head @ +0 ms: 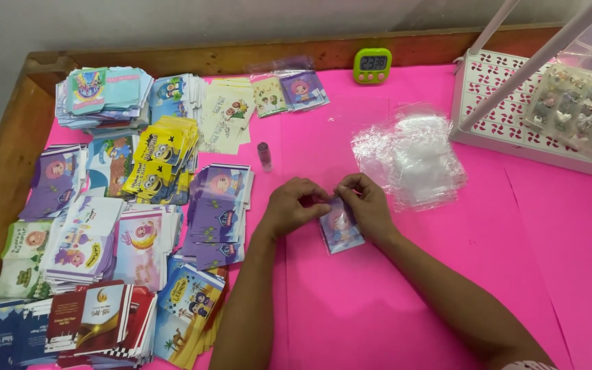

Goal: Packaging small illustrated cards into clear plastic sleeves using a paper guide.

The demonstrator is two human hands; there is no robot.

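- Two forearms enter from the lower edge over a pink table cover [392, 301], bordered by a wooden rim [8, 157].
- Left hand [291, 205] and right hand [368, 205] meet at centre, fingertips pinched together on the top edge of a small purple card [340, 229] in a clear sleeve, which lies tilted on the cover.
- Stacks of printed cards [104, 240] fill the left side; a small vial [264, 155] stands just beyond the hands.
- Clear plastic bags [412, 157] lie right of centre.
- Farthest: a green timer [372, 66] and a white perforated tray [501, 96].
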